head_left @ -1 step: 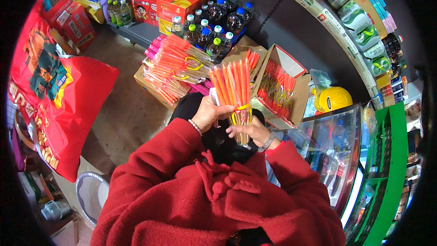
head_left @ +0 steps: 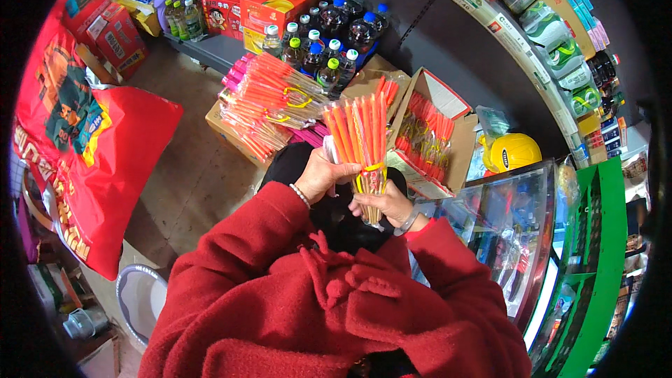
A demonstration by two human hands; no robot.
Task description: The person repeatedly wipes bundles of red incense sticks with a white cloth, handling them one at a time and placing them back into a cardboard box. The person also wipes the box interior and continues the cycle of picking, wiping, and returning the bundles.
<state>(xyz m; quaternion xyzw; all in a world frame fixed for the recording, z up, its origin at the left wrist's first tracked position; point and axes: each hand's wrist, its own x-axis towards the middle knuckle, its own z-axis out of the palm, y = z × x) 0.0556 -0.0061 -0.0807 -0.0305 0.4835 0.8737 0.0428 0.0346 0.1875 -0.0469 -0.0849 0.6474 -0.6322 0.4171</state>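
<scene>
Between my hands stands a fanned bundle of orange-red candle-like sticks (head_left: 358, 129) with thin pale stems, in clear plastic and bound by a yellow tie. My left hand (head_left: 323, 173) grips it from the left, thumb pressed across the sticks near the tie; something white shows behind those fingers. My right hand (head_left: 386, 206) is closed around the stems lower down, partly behind them. Left of the bundle, more wrapped bundles (head_left: 269, 94) lie piled on a cardboard box. To the right, an open carton (head_left: 458, 150) holds similar red bundles with yellow ties.
Soft drink bottles (head_left: 332, 21) and red boxes (head_left: 283, 0) line a low shelf ahead. A yellow hard hat (head_left: 514, 152) rests by a glass display case (head_left: 514, 210) on the right. At left are a large red bag (head_left: 140, 147) and a grey basin (head_left: 133, 301).
</scene>
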